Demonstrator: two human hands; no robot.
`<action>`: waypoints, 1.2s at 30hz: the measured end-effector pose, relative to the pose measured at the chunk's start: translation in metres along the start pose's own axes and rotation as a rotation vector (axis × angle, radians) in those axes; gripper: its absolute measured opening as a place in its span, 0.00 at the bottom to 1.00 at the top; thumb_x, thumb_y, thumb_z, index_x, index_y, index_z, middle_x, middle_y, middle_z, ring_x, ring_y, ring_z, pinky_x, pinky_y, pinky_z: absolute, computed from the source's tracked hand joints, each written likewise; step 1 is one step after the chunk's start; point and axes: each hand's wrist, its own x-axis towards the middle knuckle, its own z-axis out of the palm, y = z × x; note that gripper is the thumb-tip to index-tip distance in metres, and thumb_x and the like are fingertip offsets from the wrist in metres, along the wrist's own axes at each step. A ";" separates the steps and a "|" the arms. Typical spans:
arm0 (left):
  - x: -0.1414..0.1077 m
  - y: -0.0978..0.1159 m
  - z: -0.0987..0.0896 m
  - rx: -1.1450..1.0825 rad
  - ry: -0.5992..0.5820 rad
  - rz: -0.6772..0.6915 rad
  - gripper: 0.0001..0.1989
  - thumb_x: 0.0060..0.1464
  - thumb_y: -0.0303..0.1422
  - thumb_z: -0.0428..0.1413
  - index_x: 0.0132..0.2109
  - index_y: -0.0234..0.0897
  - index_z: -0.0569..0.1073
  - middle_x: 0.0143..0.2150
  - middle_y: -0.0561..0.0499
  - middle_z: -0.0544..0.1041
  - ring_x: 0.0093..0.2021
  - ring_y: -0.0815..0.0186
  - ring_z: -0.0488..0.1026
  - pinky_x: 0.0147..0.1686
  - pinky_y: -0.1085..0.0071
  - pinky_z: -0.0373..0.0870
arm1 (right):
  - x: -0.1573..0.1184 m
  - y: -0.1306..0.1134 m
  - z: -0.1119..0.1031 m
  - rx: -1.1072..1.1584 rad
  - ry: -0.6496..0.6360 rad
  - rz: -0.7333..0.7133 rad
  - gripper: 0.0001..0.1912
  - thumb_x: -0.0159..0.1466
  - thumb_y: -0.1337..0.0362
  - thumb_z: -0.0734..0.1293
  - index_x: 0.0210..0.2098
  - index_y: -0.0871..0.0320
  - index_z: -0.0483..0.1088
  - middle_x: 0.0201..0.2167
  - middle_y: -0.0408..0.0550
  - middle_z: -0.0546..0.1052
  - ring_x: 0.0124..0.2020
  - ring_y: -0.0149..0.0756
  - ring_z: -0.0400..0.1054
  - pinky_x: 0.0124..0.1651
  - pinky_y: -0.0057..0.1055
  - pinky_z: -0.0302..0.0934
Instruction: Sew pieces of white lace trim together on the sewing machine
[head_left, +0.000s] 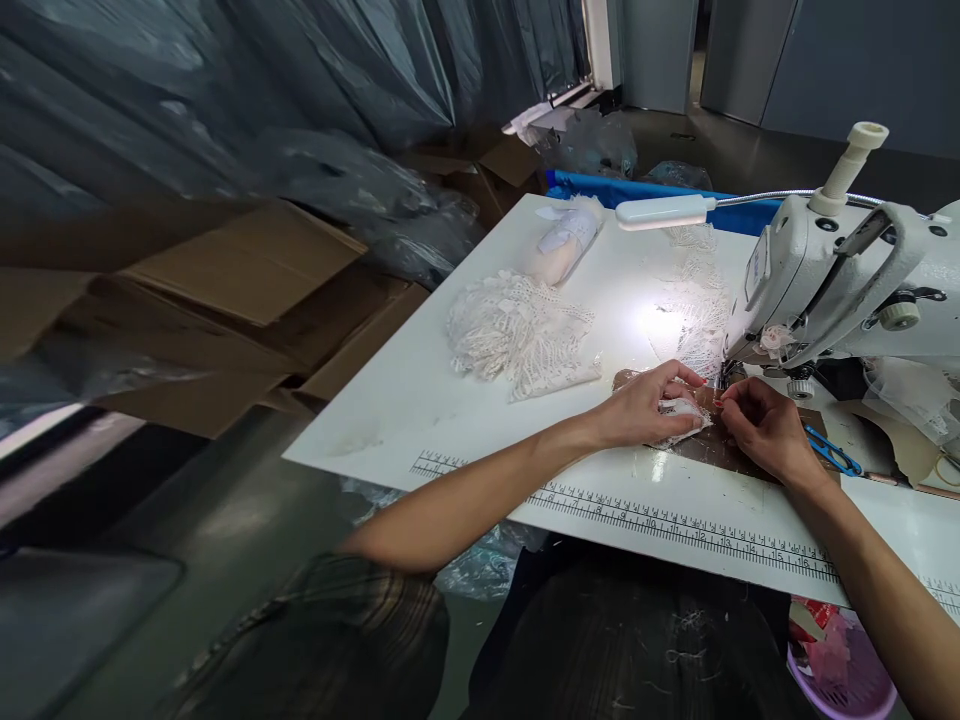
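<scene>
At a white bench (405, 400), the left hand (637, 408) grips white lace (683, 407) in front of a sewing machine (847, 270). Nearby, the right hand (772, 428) pinches its fingers (741, 424) together, any contents unclear.

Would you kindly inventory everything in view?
table: one, white, centre
sewing machine: one, white, table's right side
lamp: one, white, left of machine
lace: several pieces, white, on table
bundle: one, pale, table's far end
panel: one, brown, by machine
snips: one, blue, near machine
boxes: at least two, brown, beyond table's left edge
plastic sheeting: uncounted, grey, background
basket: one, purple, below table
left hand: one, bare, holding lace
right hand: one, bare, beside machine
</scene>
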 end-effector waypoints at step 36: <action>0.004 -0.004 0.000 0.066 0.008 0.072 0.19 0.54 0.37 0.62 0.51 0.36 0.70 0.40 0.48 0.79 0.51 0.58 0.77 0.58 0.54 0.65 | -0.001 -0.015 -0.019 0.185 -0.376 0.010 0.20 0.57 0.45 0.68 0.37 0.55 0.68 0.22 0.39 0.67 0.22 0.27 0.58 0.23 0.28 0.57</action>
